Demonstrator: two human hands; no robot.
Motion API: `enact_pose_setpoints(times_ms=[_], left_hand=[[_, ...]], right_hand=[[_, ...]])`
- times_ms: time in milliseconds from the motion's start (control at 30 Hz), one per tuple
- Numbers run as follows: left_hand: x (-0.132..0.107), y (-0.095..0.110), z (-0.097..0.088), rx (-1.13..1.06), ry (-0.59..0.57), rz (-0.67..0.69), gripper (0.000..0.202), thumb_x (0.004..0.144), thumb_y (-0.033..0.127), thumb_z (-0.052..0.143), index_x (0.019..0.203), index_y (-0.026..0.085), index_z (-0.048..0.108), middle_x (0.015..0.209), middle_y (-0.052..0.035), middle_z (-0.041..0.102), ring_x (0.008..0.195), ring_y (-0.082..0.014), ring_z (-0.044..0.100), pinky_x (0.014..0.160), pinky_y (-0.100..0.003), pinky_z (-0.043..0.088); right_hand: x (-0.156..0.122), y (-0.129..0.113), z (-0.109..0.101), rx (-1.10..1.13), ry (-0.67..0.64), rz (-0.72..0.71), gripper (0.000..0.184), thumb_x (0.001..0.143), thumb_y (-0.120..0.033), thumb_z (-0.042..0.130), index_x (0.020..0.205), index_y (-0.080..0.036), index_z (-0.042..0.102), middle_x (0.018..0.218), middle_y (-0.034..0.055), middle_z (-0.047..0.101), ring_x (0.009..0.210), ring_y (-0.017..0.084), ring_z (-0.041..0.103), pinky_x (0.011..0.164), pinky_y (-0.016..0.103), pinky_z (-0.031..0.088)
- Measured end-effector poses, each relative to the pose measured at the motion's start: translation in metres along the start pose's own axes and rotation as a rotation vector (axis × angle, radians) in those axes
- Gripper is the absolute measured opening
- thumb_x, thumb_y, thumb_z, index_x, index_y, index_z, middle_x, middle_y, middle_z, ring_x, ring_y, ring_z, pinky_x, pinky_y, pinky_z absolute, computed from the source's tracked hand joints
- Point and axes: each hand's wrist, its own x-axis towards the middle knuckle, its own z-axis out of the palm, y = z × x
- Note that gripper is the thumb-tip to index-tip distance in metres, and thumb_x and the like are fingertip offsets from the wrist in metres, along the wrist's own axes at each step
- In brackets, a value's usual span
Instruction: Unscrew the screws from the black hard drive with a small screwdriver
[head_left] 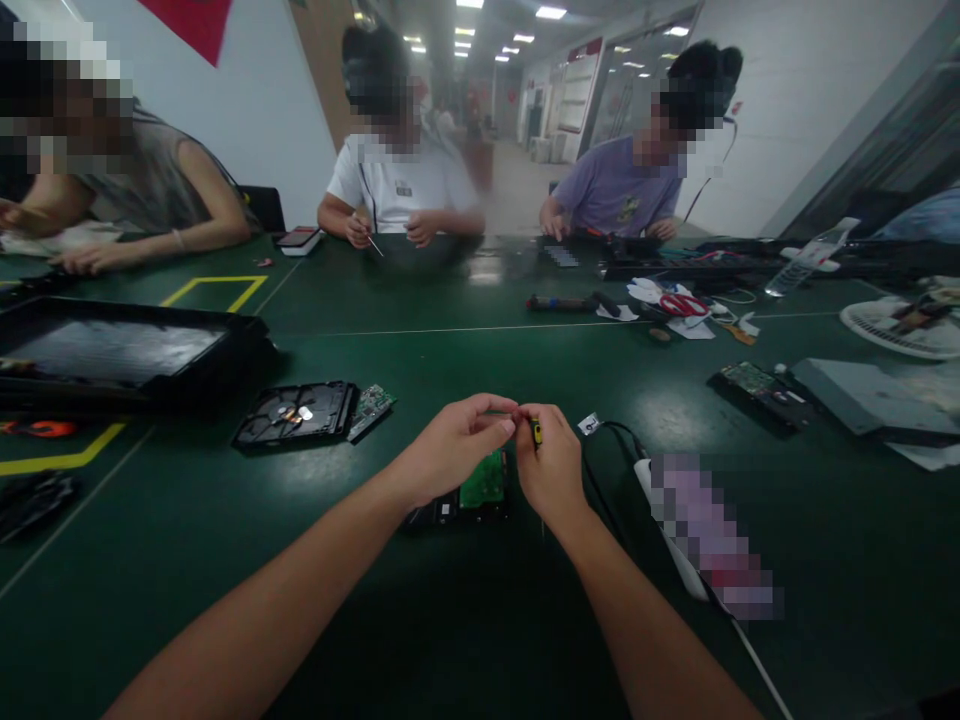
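My left hand (461, 445) is closed in a pinch, its fingertips meeting those of my right hand; whatever they pinch is too small to make out. In my right hand (553, 465) is a screwdriver (536, 432), mostly covered by the fingers, with a bit of yellow and black handle showing and what looks like a thin shaft below. Under both hands a hard drive (484, 485) lies on the table with its green circuit board facing up, partly hidden by my left hand.
To the left lie another hard drive (300, 415) and a loose circuit board (371, 410). A black tray-like casing (142, 345) stands farther left. On the right are a white power strip (679, 550), a cable, a drive (761, 395) and a grey metal box (874, 400). Several people sit opposite.
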Motion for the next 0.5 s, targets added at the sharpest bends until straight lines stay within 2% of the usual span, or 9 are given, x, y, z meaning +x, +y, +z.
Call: enact_pose_setpoints(times_ms=[233,333,400,467,500], left_hand=[[0.001,-0.005,0.011,0.017,-0.092,0.053,0.032,0.097,0.024,0.06,0.129,0.019,0.063,0.128,-0.0107,0.072,0.121,-0.0219,0.068,0.107,-0.041,0.052],[-0.006,0.001,0.015,0.204,-0.052,0.118,0.032,0.098,0.023,0.058,0.13,0.019,0.062,0.126,-0.0111,0.073,0.118,-0.0231,0.07,0.102,-0.043,0.056],[-0.022,0.018,0.018,0.466,0.031,0.255,0.033,0.098,0.024,0.059,0.131,0.021,0.062,0.124,-0.0098,0.073,0.116,-0.0237,0.07,0.103,-0.045,0.056],[-0.049,0.043,0.024,0.667,0.097,0.509,0.031,0.099,0.021,0.058,0.13,0.021,0.062,0.125,-0.0092,0.072,0.115,-0.023,0.069,0.104,-0.044,0.056],[-0.065,0.057,0.026,0.716,0.083,0.644,0.031,0.098,0.019,0.058,0.129,0.021,0.062,0.127,-0.009,0.071,0.118,-0.0225,0.068,0.105,-0.042,0.056]], right_hand=[[0.001,0.009,-0.006,-0.061,-0.082,0.123,0.019,0.101,-0.031,0.048,0.102,-0.019,0.064,0.101,0.0097,0.07,0.097,0.024,0.066,0.089,0.038,0.049],[0.0,0.014,-0.011,-0.09,-0.135,0.165,0.02,0.101,-0.031,0.049,0.101,-0.02,0.065,0.099,0.0087,0.072,0.093,0.023,0.066,0.087,0.036,0.049],[0.0,0.02,-0.012,-0.137,-0.196,0.163,0.018,0.1,-0.028,0.05,0.099,-0.02,0.065,0.097,0.0088,0.072,0.091,0.023,0.066,0.085,0.035,0.048],[0.001,0.026,-0.011,-0.186,-0.252,0.156,0.016,0.099,-0.023,0.05,0.097,-0.02,0.066,0.097,0.0091,0.071,0.091,0.023,0.065,0.084,0.034,0.047],[0.002,0.03,-0.009,-0.205,-0.294,0.148,0.017,0.099,-0.021,0.05,0.096,-0.02,0.067,0.097,0.0093,0.071,0.092,0.023,0.065,0.083,0.034,0.046]])
